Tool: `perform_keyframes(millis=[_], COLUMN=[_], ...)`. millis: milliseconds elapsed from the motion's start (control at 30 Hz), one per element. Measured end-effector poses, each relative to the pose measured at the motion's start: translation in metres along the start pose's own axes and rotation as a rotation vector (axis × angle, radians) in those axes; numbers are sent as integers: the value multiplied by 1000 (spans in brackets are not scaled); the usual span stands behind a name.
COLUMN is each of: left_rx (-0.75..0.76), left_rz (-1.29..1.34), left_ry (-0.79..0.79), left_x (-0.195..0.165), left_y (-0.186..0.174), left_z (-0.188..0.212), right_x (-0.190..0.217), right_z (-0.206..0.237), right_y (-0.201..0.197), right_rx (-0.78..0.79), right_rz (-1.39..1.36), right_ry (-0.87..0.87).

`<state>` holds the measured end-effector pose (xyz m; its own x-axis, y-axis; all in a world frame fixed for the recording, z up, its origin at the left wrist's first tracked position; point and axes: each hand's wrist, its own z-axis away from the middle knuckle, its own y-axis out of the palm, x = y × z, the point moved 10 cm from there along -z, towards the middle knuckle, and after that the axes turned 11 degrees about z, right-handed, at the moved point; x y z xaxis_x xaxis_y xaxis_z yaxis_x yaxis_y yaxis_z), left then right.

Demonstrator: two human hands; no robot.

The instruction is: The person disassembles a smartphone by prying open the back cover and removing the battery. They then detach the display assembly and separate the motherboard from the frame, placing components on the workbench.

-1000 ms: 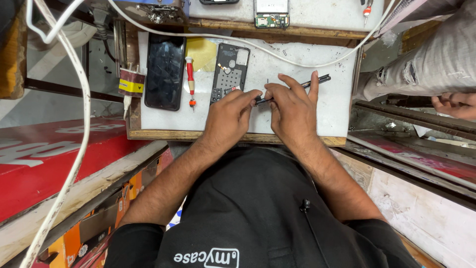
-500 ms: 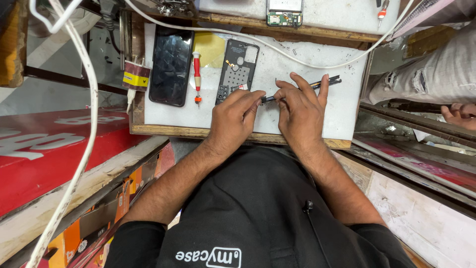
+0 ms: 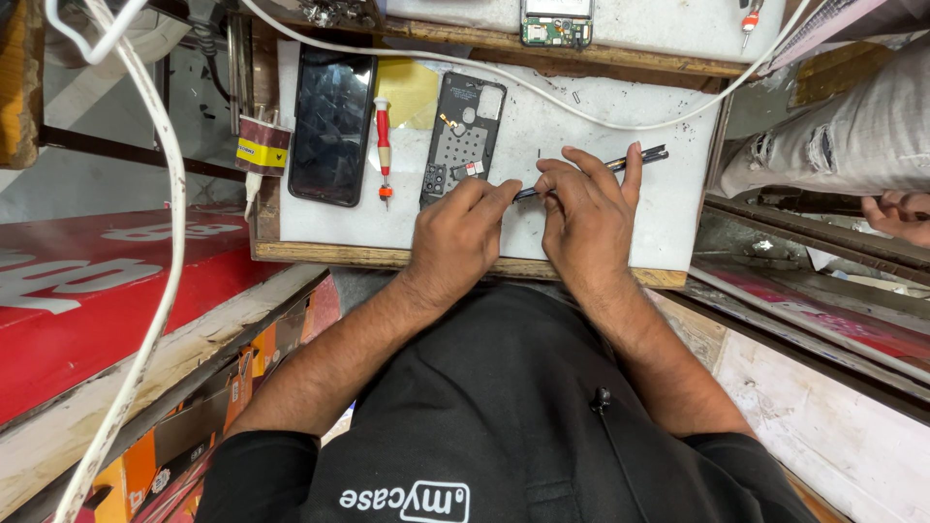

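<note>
My left hand (image 3: pixel 463 230) and my right hand (image 3: pixel 588 211) meet over a white work board (image 3: pixel 620 107). Together they pinch a pair of thin black tweezers (image 3: pixel 647 155) that stick out to the right past my right fingers. What sits at the tweezer tips is hidden between my fingers. Just left of my left hand lies an opened phone frame (image 3: pixel 463 138) with its inner parts showing. Further left rest a red-handled screwdriver (image 3: pixel 384 147) and a black phone (image 3: pixel 332 124), screen up.
A white cable (image 3: pixel 581 102) crosses the board, and another thick white cable (image 3: pixel 167 223) hangs at left. A small circuit board (image 3: pixel 555 23) lies on the shelf above. A red panel (image 3: pixel 87 291) is at left. Another person's leg (image 3: pixel 843 136) and hand (image 3: pixel 896 213) are at right.
Both hands have drawn closer together around the tweezers, and my right fingers have curled in. The view has shifted slightly; the phone parts lie as before.
</note>
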<state>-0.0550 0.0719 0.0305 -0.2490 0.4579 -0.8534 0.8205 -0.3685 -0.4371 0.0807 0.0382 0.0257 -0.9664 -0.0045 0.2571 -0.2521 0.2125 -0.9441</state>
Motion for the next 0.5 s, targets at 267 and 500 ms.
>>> perform_keyframes(millis=[267,500], left_rx=[212,14], left_rz=[363,133], left_ry=[-423,-124], left_x=[48,15], left_y=[18,1], left_z=[-11,-13], right_x=[3,0], right_z=[5,-4], right_y=[-6,-12], right_rx=[-8,-25], right_rz=[-2,-37], right_ry=[20,13])
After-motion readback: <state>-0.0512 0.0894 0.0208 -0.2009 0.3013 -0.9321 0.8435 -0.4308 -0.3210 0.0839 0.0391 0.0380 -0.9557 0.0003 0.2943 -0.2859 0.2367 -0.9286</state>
